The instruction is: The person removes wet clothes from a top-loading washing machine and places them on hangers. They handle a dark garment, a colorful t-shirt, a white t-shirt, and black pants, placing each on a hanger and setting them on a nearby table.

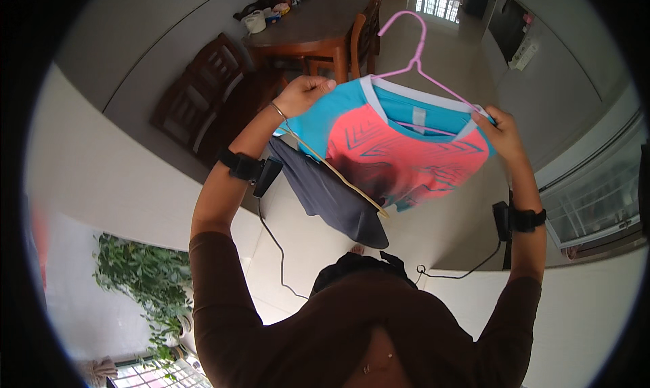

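Observation:
A coral-and-turquoise jersey with a white collar hangs in front of me on a pink hanger. The hanger's hook rises free above the neckline, and its lower bar shows inside the collar. My left hand pinches the turquoise shoulder on the left side. At the other shoulder, my right hand grips the cloth by the end of the hanger's arm. Below my left wrist hangs a yellow hanger with a dark grey garment on it. What its hook rests on is unclear.
A wooden dining table bearing a white container and other items stands ahead. Wooden chairs line the left wall. Leafy potted plants are at lower left; a glass-paned sliding door is on the right. Cables run from both forearm-strapped devices.

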`<state>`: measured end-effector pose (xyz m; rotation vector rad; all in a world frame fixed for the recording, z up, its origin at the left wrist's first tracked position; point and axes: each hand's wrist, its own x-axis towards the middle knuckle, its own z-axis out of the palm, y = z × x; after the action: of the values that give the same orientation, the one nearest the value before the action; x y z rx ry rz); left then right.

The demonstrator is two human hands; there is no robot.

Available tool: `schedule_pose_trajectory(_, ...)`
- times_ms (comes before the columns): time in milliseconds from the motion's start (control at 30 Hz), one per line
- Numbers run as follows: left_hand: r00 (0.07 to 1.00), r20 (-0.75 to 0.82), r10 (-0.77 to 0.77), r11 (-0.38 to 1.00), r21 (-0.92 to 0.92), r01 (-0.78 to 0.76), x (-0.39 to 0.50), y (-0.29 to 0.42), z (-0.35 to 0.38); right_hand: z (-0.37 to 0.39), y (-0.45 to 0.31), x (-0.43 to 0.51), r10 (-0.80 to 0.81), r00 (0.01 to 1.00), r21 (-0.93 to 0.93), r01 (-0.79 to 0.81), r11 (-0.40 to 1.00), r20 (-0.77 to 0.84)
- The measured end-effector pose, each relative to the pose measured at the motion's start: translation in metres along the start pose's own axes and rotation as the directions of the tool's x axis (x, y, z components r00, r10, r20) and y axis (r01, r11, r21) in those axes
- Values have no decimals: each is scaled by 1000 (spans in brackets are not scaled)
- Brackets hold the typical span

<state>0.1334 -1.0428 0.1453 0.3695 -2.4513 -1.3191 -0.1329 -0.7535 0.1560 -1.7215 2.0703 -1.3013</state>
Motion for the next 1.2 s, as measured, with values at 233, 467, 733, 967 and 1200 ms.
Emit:
schedule_pose_trajectory(233,984,-23,174,969,181,-167,153,-54,-9,-6,99,93,149,971,-112,-130,985,186)
schedule_pose_trajectory(467,999,49,-21,973,231,9,315,-105,-1,-32,222,202,77,984,-89,-64,994,159)
schedule_pose_trajectory(733,975,-212,62,967,253,-6,506,-153,9,-61,349,336,238,947,-193,-198,961,216)
schedule_pose_trajectory(967,918,-58,-392,919,-63,389,675,-205,32,-12,406,433,269,938,-185,-230,955,220)
schedule_pose_trajectory(1200,927,-131,-351,932,-148,332,800,-259,41,22,479,521,80,962,-340,14,940,261)
